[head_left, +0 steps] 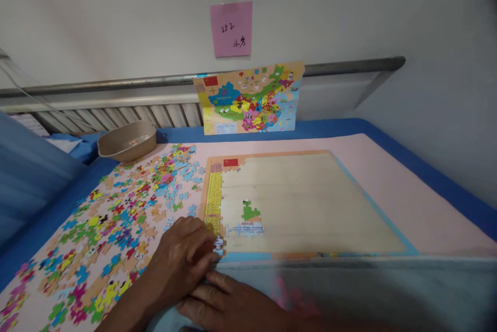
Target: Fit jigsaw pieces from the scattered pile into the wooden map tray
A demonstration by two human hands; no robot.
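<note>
My left hand [184, 254] is curled at the lower left corner of a puzzle board [310, 202]. Its thumb and index finger close around a white-and-blue puzzle piece [218, 245] at the board's edge. Just below and to the right, my right hand [233, 303] lies flat with fingers stretched to the left, near the left wrist, with nothing visible in it. A yellow strip of joined pieces [214, 192] runs down the board's left side, under a red flag piece [230, 162]. Near the lower left of the board sit a green cluster [250, 212] and a white text section [247, 229].
Many loose puzzle pieces [128, 218] cover the pink mat [392, 166] on the left. Behind them stands a beige basin [128, 141] holding a few pieces. A colourful map picture [252, 99] leans at the rail [349, 66], below a pink note [231, 29].
</note>
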